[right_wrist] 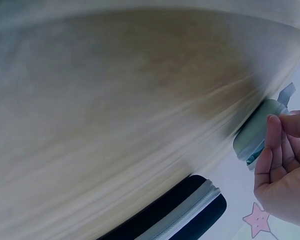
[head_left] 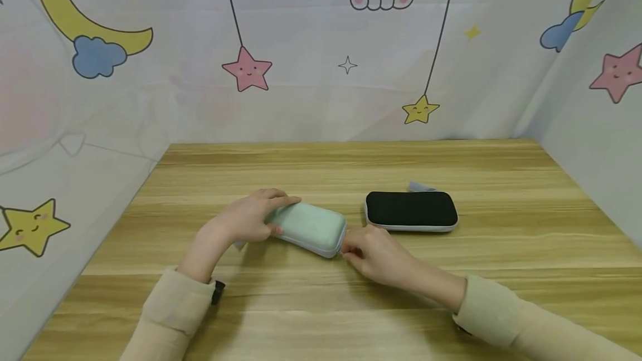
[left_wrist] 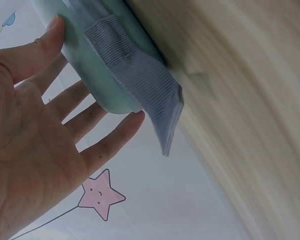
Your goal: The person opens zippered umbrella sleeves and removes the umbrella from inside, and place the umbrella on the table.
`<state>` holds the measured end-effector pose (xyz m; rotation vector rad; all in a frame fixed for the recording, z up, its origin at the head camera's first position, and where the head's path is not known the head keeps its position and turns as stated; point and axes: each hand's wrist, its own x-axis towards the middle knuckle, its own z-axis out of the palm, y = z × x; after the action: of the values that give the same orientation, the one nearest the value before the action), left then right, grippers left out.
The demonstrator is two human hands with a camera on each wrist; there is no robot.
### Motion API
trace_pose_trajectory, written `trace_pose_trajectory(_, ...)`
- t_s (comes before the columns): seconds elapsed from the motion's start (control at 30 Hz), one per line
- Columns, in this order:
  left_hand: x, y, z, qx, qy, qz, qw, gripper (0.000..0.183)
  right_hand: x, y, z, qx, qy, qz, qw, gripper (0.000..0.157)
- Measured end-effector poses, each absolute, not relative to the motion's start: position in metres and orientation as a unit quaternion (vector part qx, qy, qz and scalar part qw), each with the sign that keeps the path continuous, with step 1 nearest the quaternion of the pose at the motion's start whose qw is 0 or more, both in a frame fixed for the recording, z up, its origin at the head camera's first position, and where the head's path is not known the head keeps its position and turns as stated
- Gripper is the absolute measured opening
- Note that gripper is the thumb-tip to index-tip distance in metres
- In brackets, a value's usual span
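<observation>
A mint-green zip case [head_left: 308, 227] lies on the wooden table, slightly slanted. My left hand [head_left: 256, 216] grips its left end, thumb on the near side and fingers across the top and far side. In the left wrist view, a grey ribbed fabric tab [left_wrist: 155, 90] sticks out from the case's end near the little finger. At the case's right end, my right hand [head_left: 376, 255] has curled fingers, with thumb and index fingertip pinched together at the zipper. The zipper pull itself is hidden by these fingers. The right wrist view shows a narrow gap with teal lining beside the fingers.
A black zip case [head_left: 411, 209] with a light grey zipper band lies to the right, just beyond my right hand. Its grey tab [head_left: 421, 186] sticks out at the back. A white cloth [head_left: 311, 110] printed with stars and moons hangs behind the table [head_left: 311, 316].
</observation>
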<state>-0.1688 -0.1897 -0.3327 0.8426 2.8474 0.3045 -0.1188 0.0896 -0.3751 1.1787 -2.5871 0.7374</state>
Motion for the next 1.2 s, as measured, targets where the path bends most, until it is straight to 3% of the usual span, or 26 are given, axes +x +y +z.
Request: trace_pose_trajectory(1.2, -0.169, -0.189, -0.33, 0.29, 0.949, 0.101, 0.078, 0.062, -0.113, 0.076, -0.374, 0.404, -0.879, 0.229, 0.11, 0.012)
